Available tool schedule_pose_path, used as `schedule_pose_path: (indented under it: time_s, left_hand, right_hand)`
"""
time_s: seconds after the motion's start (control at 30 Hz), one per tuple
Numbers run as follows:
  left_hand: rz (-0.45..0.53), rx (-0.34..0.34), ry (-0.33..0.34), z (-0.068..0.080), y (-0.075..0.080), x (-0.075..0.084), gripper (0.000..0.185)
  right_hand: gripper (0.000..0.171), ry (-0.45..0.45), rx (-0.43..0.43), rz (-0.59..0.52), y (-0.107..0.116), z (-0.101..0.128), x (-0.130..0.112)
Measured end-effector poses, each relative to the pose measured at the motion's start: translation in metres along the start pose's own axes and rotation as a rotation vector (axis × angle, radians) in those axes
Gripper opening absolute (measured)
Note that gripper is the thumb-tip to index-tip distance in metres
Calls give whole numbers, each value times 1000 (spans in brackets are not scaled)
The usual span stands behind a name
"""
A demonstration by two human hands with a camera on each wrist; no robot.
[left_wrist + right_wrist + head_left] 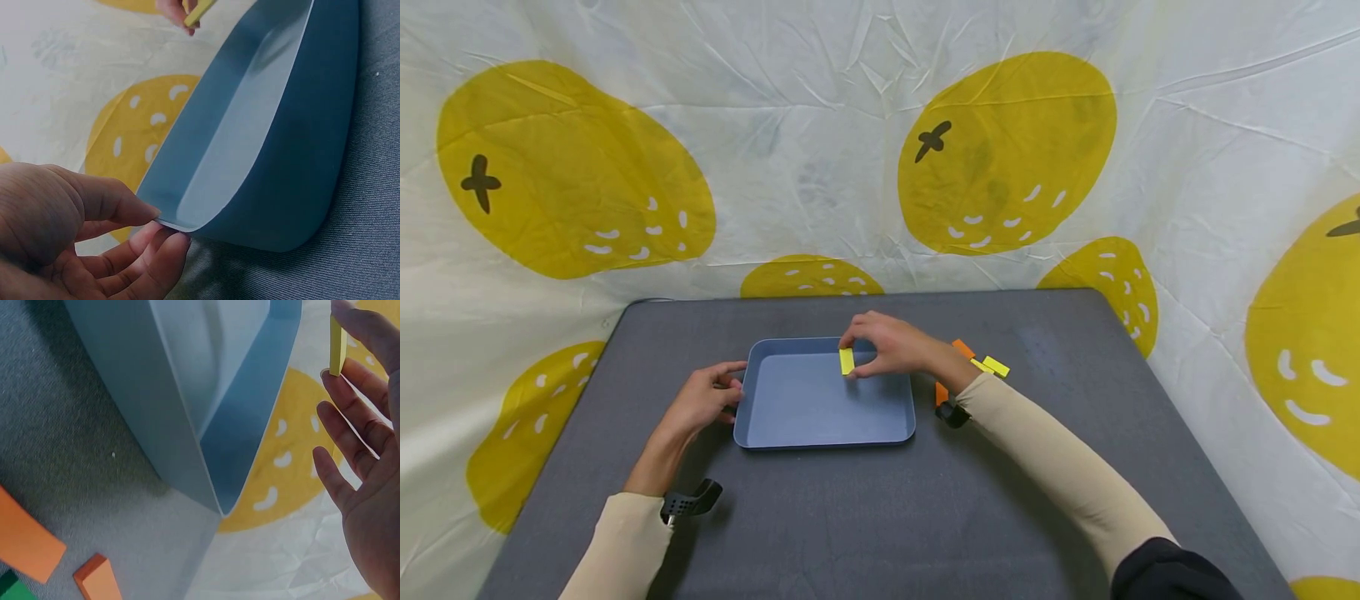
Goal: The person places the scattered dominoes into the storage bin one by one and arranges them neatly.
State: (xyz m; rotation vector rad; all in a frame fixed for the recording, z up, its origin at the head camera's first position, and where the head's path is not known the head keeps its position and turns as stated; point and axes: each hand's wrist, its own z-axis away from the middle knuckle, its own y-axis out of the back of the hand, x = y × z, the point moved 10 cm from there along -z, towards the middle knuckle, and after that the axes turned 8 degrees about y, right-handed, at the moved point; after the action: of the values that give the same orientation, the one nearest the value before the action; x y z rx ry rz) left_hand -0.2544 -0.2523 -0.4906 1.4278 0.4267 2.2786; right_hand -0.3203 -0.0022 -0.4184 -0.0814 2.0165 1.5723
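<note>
I've got the right hand (pixel 891 346) out over the blue tray (pixel 820 417), pinching a small yellow block (pixel 847 361) between thumb and fingertip, the other fingers spread loose. The block hangs upright above the tray's far half, not yet touching the floor of it. The left hand (pixel 703 400) pinches the tray's near-left rim, thumb on top and fingers beneath, as the left wrist view shows.

What worries me: that pinch is light and only catches the block's top end, so it could twist or slip out early and bounce off the smooth tray floor. The left hand seems to be lifting the rim a little; tilt it more and anything inside slides. The forearm also passes close above the orange blocks (pixel 962 348) and another yellow block (pixel 996 366) on the grey table (pixel 1000 500), and could sweep them aside.
</note>
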Motion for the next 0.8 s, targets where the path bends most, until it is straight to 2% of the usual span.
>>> schedule_pose_path:
  time_s: [0.5, 0.8]
  left_hand:
    - [6, -2, -11, 0, 0, -1, 53]
    - [8, -10, -13, 0, 0, 0, 53]
  right_hand:
    - [44, -7, -45, 86, -21, -29, -10]
    - [45, -5, -65, 93, -34, -47, -17]
